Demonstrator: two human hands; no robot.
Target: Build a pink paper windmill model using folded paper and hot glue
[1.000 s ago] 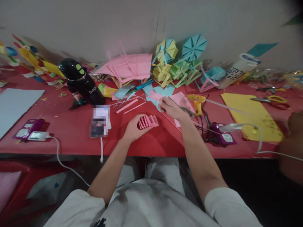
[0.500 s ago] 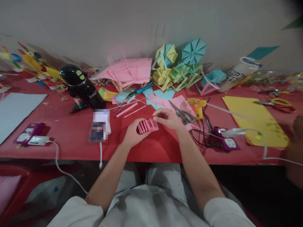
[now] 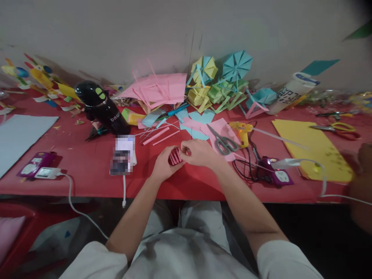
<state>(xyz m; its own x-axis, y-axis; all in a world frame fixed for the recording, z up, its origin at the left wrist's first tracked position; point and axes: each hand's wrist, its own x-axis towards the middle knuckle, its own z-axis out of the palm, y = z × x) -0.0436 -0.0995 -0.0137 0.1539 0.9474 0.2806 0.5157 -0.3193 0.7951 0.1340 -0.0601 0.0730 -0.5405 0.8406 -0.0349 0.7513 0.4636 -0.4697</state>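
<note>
A strip of pink paper folded into accordion pleats (image 3: 175,155) is held low over the front of the red table. My left hand (image 3: 163,164) wraps round it, thumb along the near side and fingers along the far side. My right hand (image 3: 197,152) is closed at the right end of the pleats, fingertips pressed together on the paper and covering that end. Just beyond my right hand lie grey-handled scissors (image 3: 225,144) on pink paper sheets (image 3: 219,128).
A yellow hot glue gun (image 3: 243,130) with its cord lies right of the scissors. Folded paper umbrellas (image 3: 236,66) stand against the wall. A black bottle (image 3: 107,112) and a phone (image 3: 122,157) are on the left. Yellow sheets (image 3: 302,143) lie at the right, near another person's arm (image 3: 362,190).
My right hand has moved left and closed on the right end of the pleated paper. The loose end that showed there is now covered. My left hand has stayed in place.
</note>
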